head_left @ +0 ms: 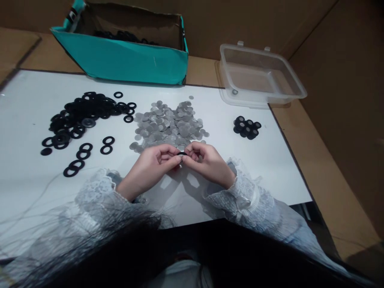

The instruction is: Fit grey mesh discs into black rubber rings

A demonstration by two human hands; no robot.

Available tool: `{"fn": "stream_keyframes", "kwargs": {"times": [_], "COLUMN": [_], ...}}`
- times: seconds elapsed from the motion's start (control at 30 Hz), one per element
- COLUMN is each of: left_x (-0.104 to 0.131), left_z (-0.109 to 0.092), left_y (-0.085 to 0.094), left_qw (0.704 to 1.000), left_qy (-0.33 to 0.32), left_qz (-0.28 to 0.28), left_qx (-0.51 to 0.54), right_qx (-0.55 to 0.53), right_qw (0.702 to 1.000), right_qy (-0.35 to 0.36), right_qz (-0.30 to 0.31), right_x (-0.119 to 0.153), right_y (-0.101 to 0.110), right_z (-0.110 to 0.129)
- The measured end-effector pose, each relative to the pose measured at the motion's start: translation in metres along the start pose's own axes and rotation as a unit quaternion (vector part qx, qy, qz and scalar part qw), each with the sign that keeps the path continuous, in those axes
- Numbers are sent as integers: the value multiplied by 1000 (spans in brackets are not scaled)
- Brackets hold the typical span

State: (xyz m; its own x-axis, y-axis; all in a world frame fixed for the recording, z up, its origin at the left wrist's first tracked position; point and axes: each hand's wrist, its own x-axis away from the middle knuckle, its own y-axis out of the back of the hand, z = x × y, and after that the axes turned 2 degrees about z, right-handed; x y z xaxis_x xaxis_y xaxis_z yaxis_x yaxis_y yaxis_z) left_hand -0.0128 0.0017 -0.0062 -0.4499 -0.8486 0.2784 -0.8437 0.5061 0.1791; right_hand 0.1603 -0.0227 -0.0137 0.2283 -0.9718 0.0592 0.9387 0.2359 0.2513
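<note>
the left hand (153, 166) and right hand (209, 162) are close together, both pinching one small black piece (181, 153), partly hidden, near the gray discs (171, 126) on the white surface (270, 172). it looks like a pressing step; the next move seems to need a soft, steady push.

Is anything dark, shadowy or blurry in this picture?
Head view: soft shadows fall on the white sheet below the left hand and right hand; head view: the teal box is dim inside; head view: dark hair looks blurred near the bottom.
</note>
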Motion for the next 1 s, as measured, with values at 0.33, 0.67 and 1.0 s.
{"fn": "stream_keyframes", "kwargs": {"times": [0.33,0.67,1.0], "left_x": [-3,3,4], "left_z": [8,-10,-11], "left_y": [11,7,0], "left_qw": [994,996,999], "left_qy": [-8,19,16], "left_qz": [71,-11,-32], "left_qx": [-88,-87,-32], "right_qx": [-85,-151,-251], "right_qw": [994,982,958], "right_qy": [-62,-110,-130], "right_qz": [-15,-2,-41], "right_x": [0,-1,1], "right_y": [-4,-3,-16], "right_z": [2,4,-4]}}
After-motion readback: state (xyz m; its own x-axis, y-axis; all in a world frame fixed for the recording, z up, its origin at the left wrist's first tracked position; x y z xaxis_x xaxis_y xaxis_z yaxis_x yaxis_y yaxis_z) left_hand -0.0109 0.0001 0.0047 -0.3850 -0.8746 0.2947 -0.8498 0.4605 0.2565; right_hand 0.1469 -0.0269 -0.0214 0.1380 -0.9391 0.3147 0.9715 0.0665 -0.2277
